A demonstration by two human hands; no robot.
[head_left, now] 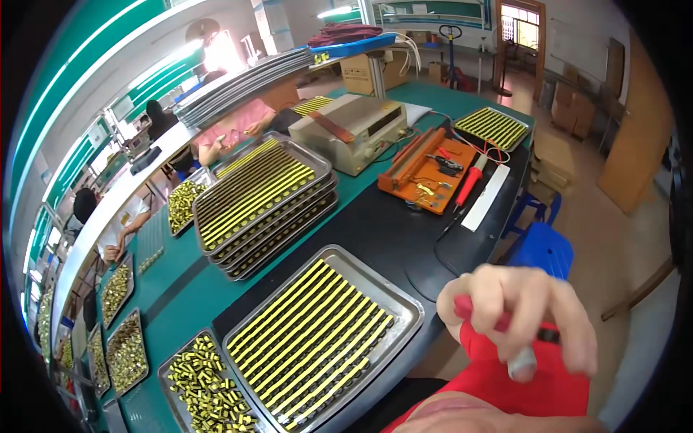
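In the head view my right hand (530, 310) is raised at the lower right, its fingers curled around a red stick-like thing (499, 320) with a dark end. Its kind is hard to make out. A grey covering (521, 363) sits on one fingertip. My left hand is out of view. Left of the raised hand, a metal tray (408, 312) lies on the table, holding rows of small yellow-and-black blocks (310, 339). Beside it, at the lower left, a smaller tray holds a loose heap of such blocks (206, 379).
Stacked trays (267, 249) stand behind, beside a beige bench instrument (354, 130). An orange fixture (426, 173), a red-handled soldering iron (471, 184) and a white strip (486, 198) lie farther right. A blue stool (545, 249) stands beyond the table edge. People (231, 133) sit across the table.
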